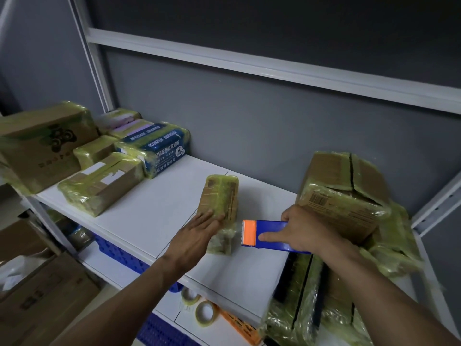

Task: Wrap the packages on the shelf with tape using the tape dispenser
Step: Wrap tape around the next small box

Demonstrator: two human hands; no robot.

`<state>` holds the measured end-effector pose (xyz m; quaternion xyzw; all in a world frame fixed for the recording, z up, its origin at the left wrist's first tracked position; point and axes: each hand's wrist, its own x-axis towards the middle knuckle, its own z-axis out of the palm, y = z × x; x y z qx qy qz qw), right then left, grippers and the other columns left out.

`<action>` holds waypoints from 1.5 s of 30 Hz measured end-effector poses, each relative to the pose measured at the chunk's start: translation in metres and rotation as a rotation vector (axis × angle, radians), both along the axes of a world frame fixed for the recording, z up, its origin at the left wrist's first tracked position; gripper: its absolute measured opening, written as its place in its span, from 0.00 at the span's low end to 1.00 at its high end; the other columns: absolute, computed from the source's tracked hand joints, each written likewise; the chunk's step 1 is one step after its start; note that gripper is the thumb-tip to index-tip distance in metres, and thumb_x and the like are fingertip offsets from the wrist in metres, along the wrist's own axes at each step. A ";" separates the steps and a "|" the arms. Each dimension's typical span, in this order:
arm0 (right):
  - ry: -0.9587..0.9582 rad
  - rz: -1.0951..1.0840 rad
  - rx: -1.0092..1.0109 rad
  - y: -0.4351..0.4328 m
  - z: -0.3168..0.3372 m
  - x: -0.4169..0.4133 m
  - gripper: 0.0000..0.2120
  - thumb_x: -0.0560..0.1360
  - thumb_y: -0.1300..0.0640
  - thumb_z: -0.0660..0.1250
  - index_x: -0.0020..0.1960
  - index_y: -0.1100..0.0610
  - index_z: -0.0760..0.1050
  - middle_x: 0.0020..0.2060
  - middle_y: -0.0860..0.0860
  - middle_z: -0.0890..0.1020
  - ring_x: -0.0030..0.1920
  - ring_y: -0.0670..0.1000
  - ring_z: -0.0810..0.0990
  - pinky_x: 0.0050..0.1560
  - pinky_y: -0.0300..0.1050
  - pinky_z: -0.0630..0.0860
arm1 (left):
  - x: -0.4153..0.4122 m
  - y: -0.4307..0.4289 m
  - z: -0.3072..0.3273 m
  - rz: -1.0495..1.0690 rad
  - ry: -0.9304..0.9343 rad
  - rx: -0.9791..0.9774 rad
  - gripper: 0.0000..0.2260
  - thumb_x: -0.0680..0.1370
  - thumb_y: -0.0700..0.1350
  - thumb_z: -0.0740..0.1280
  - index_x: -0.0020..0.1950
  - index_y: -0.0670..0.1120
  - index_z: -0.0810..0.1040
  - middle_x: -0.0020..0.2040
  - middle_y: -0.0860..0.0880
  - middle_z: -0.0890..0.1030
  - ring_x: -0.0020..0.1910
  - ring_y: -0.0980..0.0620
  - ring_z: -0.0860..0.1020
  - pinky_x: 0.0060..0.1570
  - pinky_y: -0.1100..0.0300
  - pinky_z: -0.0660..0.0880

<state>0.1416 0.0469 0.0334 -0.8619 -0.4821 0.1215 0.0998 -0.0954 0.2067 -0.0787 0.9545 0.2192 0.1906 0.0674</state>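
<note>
While the left hand [202,227] lies flat, fingers straight, on a small tape-wrapped cardboard package [219,196] near the front edge of the white shelf [159,216], the right hand [306,231] grips a blue tape dispenser with an orange blade end [264,232] just beside it.

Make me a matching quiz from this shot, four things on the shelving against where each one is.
1. blue tape dispenser with orange blade end
2. small tape-wrapped cardboard package
3. blue printed package
4. yellowish tape rolls

A. lower shelf
B. under the left hand
C. gripped by the right hand
D. back left of the white upper shelf

Pairs: 1-C, 2-B, 3-D, 4-A
</note>
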 end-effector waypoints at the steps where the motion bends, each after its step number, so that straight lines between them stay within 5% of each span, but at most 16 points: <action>1: -0.006 -0.001 -0.004 0.001 -0.001 -0.001 0.35 0.58 0.23 0.76 0.34 0.54 0.70 0.31 0.50 0.74 0.32 0.50 0.76 0.33 0.45 0.68 | -0.002 0.000 -0.001 0.014 0.007 0.010 0.29 0.81 0.32 0.62 0.79 0.53 0.64 0.80 0.57 0.62 0.81 0.53 0.55 0.77 0.59 0.52; 6: 0.001 0.016 -0.005 0.006 -0.009 -0.008 0.35 0.58 0.23 0.76 0.34 0.52 0.68 0.33 0.49 0.74 0.32 0.49 0.75 0.31 0.44 0.67 | -0.008 -0.003 -0.001 0.007 -0.013 0.148 0.39 0.63 0.30 0.79 0.71 0.53 0.78 0.70 0.50 0.78 0.70 0.43 0.76 0.67 0.47 0.65; 10: -0.002 0.011 -0.015 0.008 -0.010 -0.008 0.35 0.59 0.23 0.76 0.35 0.54 0.70 0.34 0.51 0.77 0.32 0.51 0.76 0.32 0.45 0.68 | -0.006 -0.004 -0.001 -0.009 -0.083 0.117 0.19 0.77 0.51 0.72 0.69 0.55 0.78 0.70 0.53 0.77 0.70 0.45 0.75 0.69 0.49 0.67; 12: -0.003 0.007 -0.007 0.007 -0.011 -0.008 0.35 0.59 0.23 0.76 0.34 0.54 0.70 0.34 0.51 0.76 0.32 0.51 0.76 0.32 0.45 0.68 | -0.001 -0.006 0.003 0.025 -0.078 0.089 0.18 0.79 0.58 0.67 0.67 0.54 0.80 0.69 0.53 0.79 0.69 0.45 0.77 0.67 0.48 0.72; 18: 0.022 0.018 0.038 0.007 -0.014 -0.008 0.34 0.60 0.24 0.75 0.32 0.54 0.69 0.29 0.50 0.73 0.30 0.51 0.73 0.32 0.46 0.66 | 0.005 -0.005 0.011 0.046 -0.079 0.108 0.14 0.73 0.47 0.78 0.59 0.53 0.85 0.61 0.55 0.84 0.64 0.40 0.80 0.59 0.43 0.78; 27: 0.034 0.051 0.158 0.007 0.001 -0.001 0.37 0.52 0.19 0.67 0.27 0.55 0.66 0.21 0.44 0.72 0.24 0.46 0.67 0.28 0.44 0.64 | -0.033 0.019 0.021 0.140 -0.276 -0.238 0.15 0.79 0.54 0.65 0.62 0.52 0.84 0.64 0.60 0.81 0.69 0.48 0.76 0.58 0.46 0.80; 35: -0.061 0.004 0.023 0.024 -0.011 -0.003 0.33 0.63 0.26 0.76 0.36 0.56 0.73 0.34 0.51 0.78 0.35 0.51 0.79 0.32 0.45 0.70 | -0.030 0.022 0.017 0.115 -0.253 -0.316 0.16 0.78 0.56 0.65 0.63 0.55 0.83 0.65 0.64 0.78 0.72 0.51 0.73 0.64 0.48 0.77; 45: -0.074 0.018 -0.087 0.053 -0.029 -0.015 0.33 0.63 0.24 0.74 0.41 0.52 0.68 0.39 0.49 0.72 0.44 0.55 0.77 0.35 0.44 0.69 | -0.023 0.018 0.006 0.082 -0.290 -0.296 0.12 0.78 0.48 0.70 0.62 0.54 0.83 0.64 0.64 0.79 0.73 0.50 0.73 0.73 0.46 0.68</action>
